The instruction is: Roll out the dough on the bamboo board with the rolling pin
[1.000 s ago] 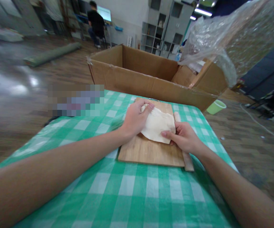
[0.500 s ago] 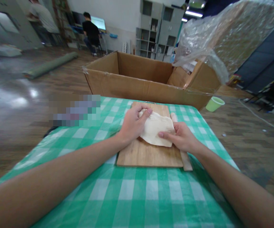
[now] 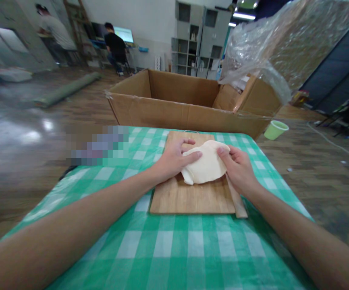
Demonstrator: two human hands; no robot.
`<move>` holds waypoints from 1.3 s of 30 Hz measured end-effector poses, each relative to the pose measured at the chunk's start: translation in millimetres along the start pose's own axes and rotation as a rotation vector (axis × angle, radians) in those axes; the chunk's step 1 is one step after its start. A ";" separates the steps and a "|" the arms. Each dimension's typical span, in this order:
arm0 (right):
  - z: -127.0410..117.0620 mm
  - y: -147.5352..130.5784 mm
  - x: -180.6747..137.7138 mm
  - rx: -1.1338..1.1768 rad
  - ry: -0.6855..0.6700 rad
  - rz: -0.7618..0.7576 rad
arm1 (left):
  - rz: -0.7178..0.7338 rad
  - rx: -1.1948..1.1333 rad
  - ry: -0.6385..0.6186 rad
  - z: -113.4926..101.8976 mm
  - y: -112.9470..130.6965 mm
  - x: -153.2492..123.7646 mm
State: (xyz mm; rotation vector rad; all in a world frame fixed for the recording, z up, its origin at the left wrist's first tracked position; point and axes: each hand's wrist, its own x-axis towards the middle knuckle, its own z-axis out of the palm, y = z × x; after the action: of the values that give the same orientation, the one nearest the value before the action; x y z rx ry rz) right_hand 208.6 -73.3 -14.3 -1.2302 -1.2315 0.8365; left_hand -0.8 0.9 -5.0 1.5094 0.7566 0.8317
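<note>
A thin, pale sheet of dough [image 3: 206,164] is held up just over a wooden cutting board [image 3: 192,201]. My right hand [image 3: 240,167] pinches its right edge between thumb and fingers. On the left side, my left hand [image 3: 176,159] has its thumb over the dough's front and its fingers behind, partly hidden and somewhat spread. Along the board's right edge lies a wooden rolling pin [image 3: 237,203], its far part covered by my right hand. Whether the dough's underside touches the board I cannot tell.
A green-and-white checked cloth [image 3: 168,257] covers the table. Beyond it stands a large open cardboard box [image 3: 174,108], with plastic-wrapped material [image 3: 301,44] at its right. A light green bin [image 3: 276,129] is on the floor. Two people sit farther back. A blurred patch hides something at the table's left.
The dough has turned and shifted slightly right between my hands. My right hand has moved up to its upper right edge, and the fingers of my left hand have loosened from a pinch.
</note>
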 end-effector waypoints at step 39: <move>16.9 -27.5 -20.2 -0.058 -0.332 0.252 | 0.037 -0.131 -0.013 0.8 -0.6 -2.3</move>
State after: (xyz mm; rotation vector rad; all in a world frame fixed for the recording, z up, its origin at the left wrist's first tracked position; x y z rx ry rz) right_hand 184.3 -94.3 6.3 -1.3483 -1.3878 1.2363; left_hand -1.3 -1.4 -5.8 1.4145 0.6541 0.8810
